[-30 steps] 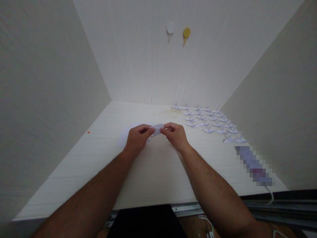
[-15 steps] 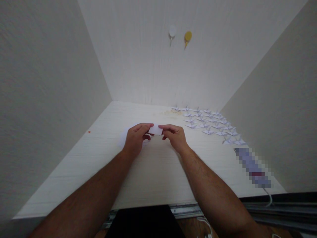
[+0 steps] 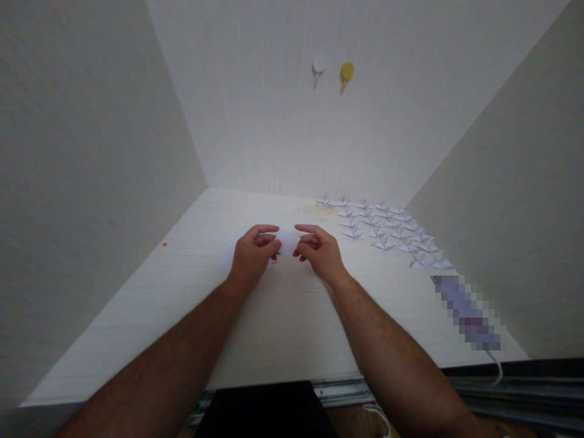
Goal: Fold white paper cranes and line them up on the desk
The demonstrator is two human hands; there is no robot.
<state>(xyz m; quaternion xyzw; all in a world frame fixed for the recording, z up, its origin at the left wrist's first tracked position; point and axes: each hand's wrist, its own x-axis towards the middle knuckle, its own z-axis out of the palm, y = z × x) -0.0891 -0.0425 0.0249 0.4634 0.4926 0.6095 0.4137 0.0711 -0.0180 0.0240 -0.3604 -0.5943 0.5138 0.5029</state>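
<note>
A small white piece of paper is held between my two hands, above the middle of the white table. My left hand grips its left edge between thumb and fingers, with the index finger stretched out above. On the right edge, my right hand pinches the paper with thumb and fingers, its index finger also extended. More white paper lies on the table beside and beneath my left hand, partly hidden by it.
Several folded white paper cranes stand in rows at the back right of the table. A blurred-out device with a white cable lies at the right edge. White and yellow hooks hang on the back wall.
Both thumbs have moved down to the lower part of the paper, and the index fingers have lifted off its top edge. More of the paper's face shows between the hands.
</note>
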